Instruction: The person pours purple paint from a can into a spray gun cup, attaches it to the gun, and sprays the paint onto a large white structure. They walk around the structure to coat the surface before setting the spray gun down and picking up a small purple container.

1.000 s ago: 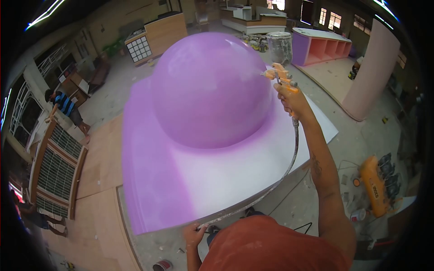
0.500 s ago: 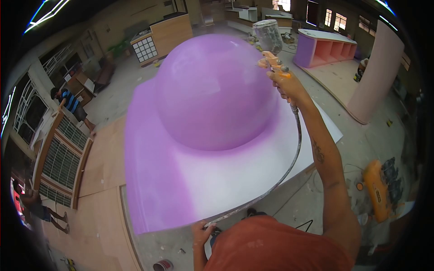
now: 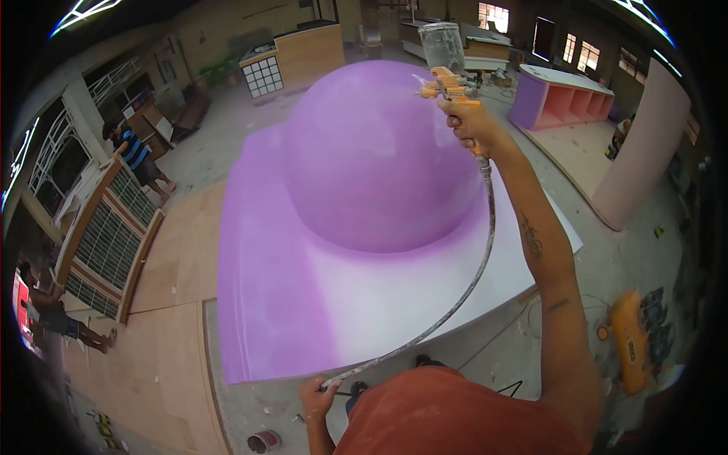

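Above the crown of the purple dome (image 3: 379,152), an orange spray gun (image 3: 449,87) is held in the right hand (image 3: 469,125), fingers wrapped closed around the grip below the gun body; the clear paint cup (image 3: 442,45) is seen standing upright on top of the gun, above the hand; the nozzle is pointed left toward the upper right side of the dome, with a faint mist visible at the tip; the gun is held just beside the dome surface, contact cannot be told; a grey air hose (image 3: 462,292) is seen hanging from the base of the grip, curving down along the right forearm and across the white part of the flat base panel (image 3: 364,303); the lower end of the hose is gripped in the closed left hand (image 3: 317,396) near the front edge of the panel; the panel is coated purple along its left side and around the dome foot; a small can (image 3: 264,440) is noted on the floor beside the left hand; a yellow machine (image 3: 633,341) is noted on the floor at right; another person in a striped shirt (image 3: 136,155) is seen standing well apart at left.
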`<control>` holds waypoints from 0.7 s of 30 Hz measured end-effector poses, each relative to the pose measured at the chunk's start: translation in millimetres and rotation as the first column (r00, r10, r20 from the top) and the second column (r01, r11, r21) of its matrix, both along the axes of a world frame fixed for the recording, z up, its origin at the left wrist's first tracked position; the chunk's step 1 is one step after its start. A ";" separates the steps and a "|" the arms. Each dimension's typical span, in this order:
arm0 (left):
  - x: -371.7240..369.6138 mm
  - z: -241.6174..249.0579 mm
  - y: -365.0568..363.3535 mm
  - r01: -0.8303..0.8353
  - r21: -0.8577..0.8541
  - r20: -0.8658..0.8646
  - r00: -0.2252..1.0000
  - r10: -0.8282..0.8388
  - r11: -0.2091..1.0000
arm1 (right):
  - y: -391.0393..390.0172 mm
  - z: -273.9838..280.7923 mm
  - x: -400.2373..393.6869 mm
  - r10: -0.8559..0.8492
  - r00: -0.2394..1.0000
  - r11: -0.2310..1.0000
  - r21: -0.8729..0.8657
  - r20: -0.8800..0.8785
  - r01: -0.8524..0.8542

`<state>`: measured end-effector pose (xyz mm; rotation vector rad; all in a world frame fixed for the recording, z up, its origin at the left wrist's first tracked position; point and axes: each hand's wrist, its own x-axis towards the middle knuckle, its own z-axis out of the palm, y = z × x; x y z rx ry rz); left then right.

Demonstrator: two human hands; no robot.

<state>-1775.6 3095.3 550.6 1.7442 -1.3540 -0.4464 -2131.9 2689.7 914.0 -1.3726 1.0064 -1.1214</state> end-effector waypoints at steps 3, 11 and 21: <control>8.5 -1.1 -7.7 0.045 0.035 -0.016 0.999 -0.044 0.998 | -13.2 1.5 -4.9 -0.188 0.968 0.982 -0.065 -0.164 0.180; -13.0 31.5 -22.1 0.186 0.133 -0.172 0.972 -0.162 0.974 | -79.2 -0.2 -34.5 -0.605 0.684 0.782 -0.465 -0.408 0.415; -23.2 17.1 -12.1 0.132 0.062 -0.178 0.977 -0.119 0.989 | -46.2 26.3 -4.8 -0.207 0.920 0.977 -0.117 -0.331 0.178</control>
